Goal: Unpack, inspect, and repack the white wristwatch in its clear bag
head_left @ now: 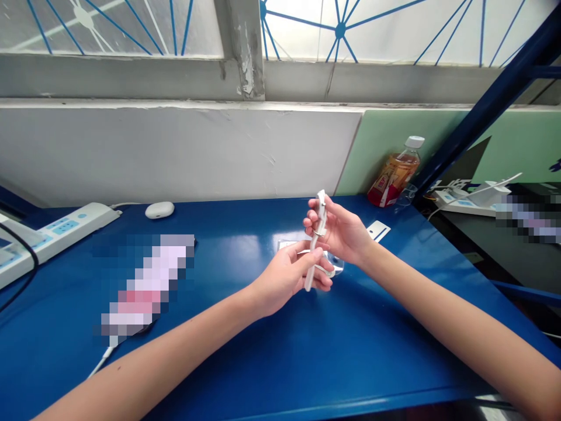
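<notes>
Above the blue desk (245,362), both hands hold a slim, white, strap-like thing (311,275) almost upright. A shiny ring or clasp shows near its middle; its exact kind I cannot make out. My left hand (291,270) is closed on its lower part, thumb on top. Higher up, my right hand (339,225) pinches the upper part between thumb and fingers. Behind the hands lies a clear plastic piece (336,264) with something white by it, partly hidden. Just right of my right hand is a white card (378,231) with a dark stripe.
A bottle of reddish drink (394,172) leans near the blue metal post (486,117). On the left are a white power strip (61,234), a white earbud case (159,210) and a blurred-out phone (149,286) with a white cable (103,359). A wall borders the desk's back.
</notes>
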The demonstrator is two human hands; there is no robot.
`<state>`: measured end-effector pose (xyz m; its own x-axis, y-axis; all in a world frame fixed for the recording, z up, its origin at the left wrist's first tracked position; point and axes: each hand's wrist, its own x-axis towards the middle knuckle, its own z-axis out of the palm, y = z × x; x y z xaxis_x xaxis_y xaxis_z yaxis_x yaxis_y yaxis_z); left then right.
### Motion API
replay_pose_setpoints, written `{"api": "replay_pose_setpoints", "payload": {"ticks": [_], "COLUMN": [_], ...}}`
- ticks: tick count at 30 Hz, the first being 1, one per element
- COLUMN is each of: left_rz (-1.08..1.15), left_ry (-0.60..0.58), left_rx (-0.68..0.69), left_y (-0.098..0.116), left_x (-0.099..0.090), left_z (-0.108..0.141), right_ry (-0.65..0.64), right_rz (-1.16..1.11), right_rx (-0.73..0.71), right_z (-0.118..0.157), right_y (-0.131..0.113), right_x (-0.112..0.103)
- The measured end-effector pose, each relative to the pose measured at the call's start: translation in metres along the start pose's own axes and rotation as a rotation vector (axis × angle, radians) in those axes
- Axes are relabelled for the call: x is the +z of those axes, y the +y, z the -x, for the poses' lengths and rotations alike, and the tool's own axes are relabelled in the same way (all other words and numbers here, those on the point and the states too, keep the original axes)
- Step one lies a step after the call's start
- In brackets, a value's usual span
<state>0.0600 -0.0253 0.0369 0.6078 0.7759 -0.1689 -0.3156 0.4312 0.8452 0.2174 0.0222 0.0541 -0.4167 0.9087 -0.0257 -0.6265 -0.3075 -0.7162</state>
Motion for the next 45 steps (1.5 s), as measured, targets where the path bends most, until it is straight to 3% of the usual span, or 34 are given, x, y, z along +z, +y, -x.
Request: {"api": "replay_pose_setpoints", "payload": {"ticks": [4, 8, 12, 19, 28, 45], "left_rz": [0.016, 0.023, -0.016, -0.017, 0.005, 0.036], "left_ry": [-0.029, -0.064, -0.109, -0.2, -0.161, -0.251], "left_rx": [-0.026, -0.038, -0.091, -0.148, -0.095, -0.133], "left_y": [-0.001, -0.001, -0.001, -0.002, 0.001, 0.0], "left_x": [0.001, 0.001, 0.001, 0.0, -0.002, -0.008], "left_z": [0.001, 0.0, 0.002, 0.005, 0.003, 0.0], "right_ry": [0.036, -0.081, -0.174, -0.162, -0.184, -0.201], "right_rz": [0.109, 0.16, 0.137, 0.149, 0.128, 0.111], "right_rx": [-0.066, 0.06, 0.09, 0.093, 0.137, 0.125], "right_z": [0.0, 0.005, 0.007, 0.006, 0.006, 0.005], "right_y": [0.006, 0.005, 0.0, -0.005, -0.007, -0.009], "right_x": [-0.001, 0.005, 0.01, 0.008, 0.008, 0.006]}}
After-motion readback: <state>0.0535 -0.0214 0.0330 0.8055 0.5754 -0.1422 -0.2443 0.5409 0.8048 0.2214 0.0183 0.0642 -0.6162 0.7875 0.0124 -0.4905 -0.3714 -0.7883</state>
